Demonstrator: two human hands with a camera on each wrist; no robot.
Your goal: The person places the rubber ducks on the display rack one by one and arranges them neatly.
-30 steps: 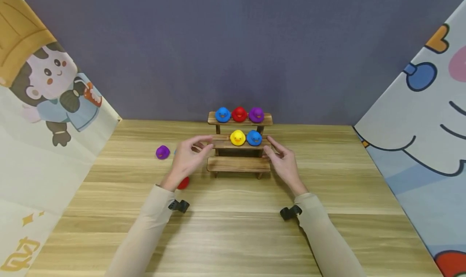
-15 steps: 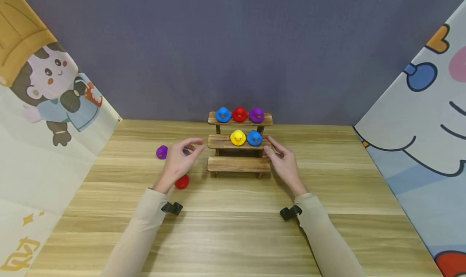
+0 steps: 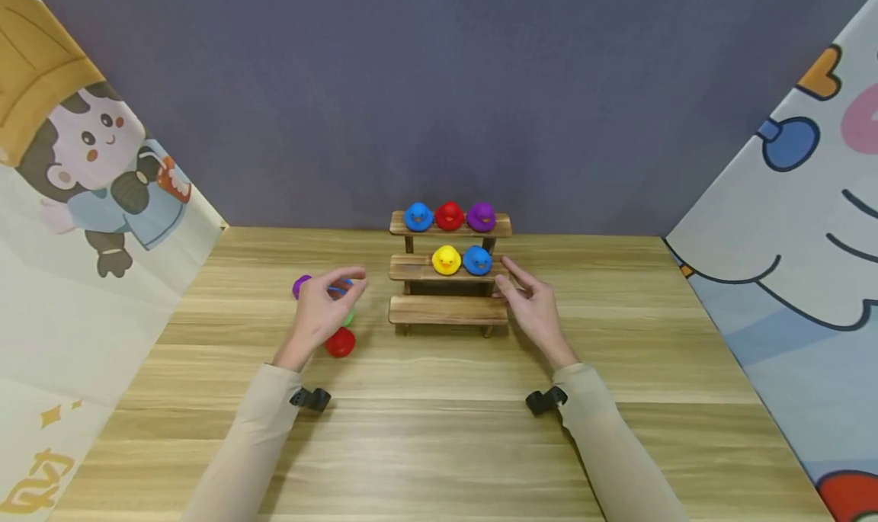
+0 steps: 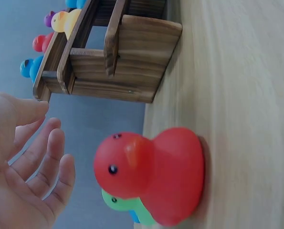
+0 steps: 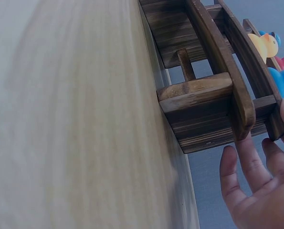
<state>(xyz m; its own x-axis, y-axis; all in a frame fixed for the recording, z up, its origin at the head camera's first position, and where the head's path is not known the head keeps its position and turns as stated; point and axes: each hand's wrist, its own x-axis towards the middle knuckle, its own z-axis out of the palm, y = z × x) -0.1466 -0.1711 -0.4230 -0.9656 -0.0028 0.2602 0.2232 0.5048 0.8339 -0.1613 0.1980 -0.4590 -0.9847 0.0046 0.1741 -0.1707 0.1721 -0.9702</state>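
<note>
A three-tier wooden display stand [image 3: 449, 310] holds blue [image 3: 418, 217], red [image 3: 449, 216] and purple [image 3: 482, 217] rubber ducks on top. On its middle tier sit a yellow duck [image 3: 447, 261] and a blue duck [image 3: 477, 261]. My right hand [image 3: 538, 312] pinches the right end of the middle tier between thumb and fingers. Left of the stand, my left hand [image 3: 318, 312] hovers with loosely bent fingers, holding nothing. Below it are a red duck [image 3: 341, 343], a green duck [image 3: 348, 318], a blue duck [image 3: 347, 285] and a purple duck [image 3: 299, 286], partly hidden by the hand.
The wooden table [image 3: 439, 446] meets a grey-blue back wall [image 3: 439, 95]. Printed cartoon panels flank it at left [image 3: 68, 301] and right [image 3: 823, 225]. A small black camera sits on each wrist, at left [image 3: 311, 399] and right [image 3: 546, 401].
My left hand has moved left and slightly toward me, away from the stand's left end, over the loose ducks. The right hand stays in place at the stand.
</note>
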